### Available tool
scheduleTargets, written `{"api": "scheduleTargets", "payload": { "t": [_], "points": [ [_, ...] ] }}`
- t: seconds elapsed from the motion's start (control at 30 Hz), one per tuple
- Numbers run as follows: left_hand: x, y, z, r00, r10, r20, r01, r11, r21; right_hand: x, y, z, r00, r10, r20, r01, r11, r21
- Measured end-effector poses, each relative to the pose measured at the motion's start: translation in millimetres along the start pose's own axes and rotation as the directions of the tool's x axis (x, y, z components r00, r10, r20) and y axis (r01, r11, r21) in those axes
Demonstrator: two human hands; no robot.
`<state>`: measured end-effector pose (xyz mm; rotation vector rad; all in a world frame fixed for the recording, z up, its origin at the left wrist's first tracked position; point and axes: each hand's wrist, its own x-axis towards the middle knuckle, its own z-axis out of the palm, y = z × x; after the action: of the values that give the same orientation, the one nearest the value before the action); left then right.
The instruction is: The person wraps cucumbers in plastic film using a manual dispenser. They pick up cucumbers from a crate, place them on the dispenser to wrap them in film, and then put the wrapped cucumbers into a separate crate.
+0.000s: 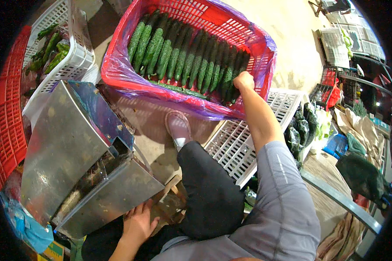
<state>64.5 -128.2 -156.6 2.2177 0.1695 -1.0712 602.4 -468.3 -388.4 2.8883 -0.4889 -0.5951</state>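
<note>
A row of green cucumbers (183,62) lies side by side in a red plastic crate (117,65) lined with purple-tinted plastic film. One more cucumber (179,90) lies crosswise along the crate's near wall. My right hand (244,81) reaches into the crate at the right end of the row, its fingers curled against the last cucumbers. The fingertips are hidden, so a grip cannot be made out. With fingers spread and nothing held, my left hand (138,222) rests by the lower edge of a worn sheet-metal housing (65,130).
A white crate (81,42) with green peppers (54,49) stands at the upper left, by a red crate (8,117). Under my right arm is a white slatted crate (230,151). Bagged dark vegetables (302,127) and a metal rail (341,200) are at right. My shoe (178,125) is below the cucumbers.
</note>
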Motion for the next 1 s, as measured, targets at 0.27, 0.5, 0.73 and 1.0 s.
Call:
{"api": "scheduleTargets", "payload": {
  "t": [0.27, 0.5, 0.73, 1.0],
  "points": [
    [-0.4, -1.6, -0.8, 1.000, -0.012, -0.006, 0.012, 1.000, -0.006, 6.0, 2.6, 1.8, 0.997, 0.020, 0.075, -0.041, 0.957, 0.288],
    [-0.2, -3.0, 0.5, 0.999, -0.034, 0.024, 0.034, 0.999, 0.006, 4.6, 15.1, 40.1, 0.980, 0.027, 0.198, -0.099, 0.928, 0.360],
    [1.5, -3.1, 0.3, 0.995, -0.070, 0.071, 0.070, 0.997, 0.012, -40.4, 0.0, 56.0, 0.991, 0.041, 0.130, -0.057, 0.990, 0.127],
    [2.3, -4.5, 5.3, 0.997, -0.045, 0.065, 0.042, 0.998, 0.054, -55.4, -1.8, 34.3, 0.978, 0.078, 0.191, -0.123, 0.964, 0.234]
  ]
}}
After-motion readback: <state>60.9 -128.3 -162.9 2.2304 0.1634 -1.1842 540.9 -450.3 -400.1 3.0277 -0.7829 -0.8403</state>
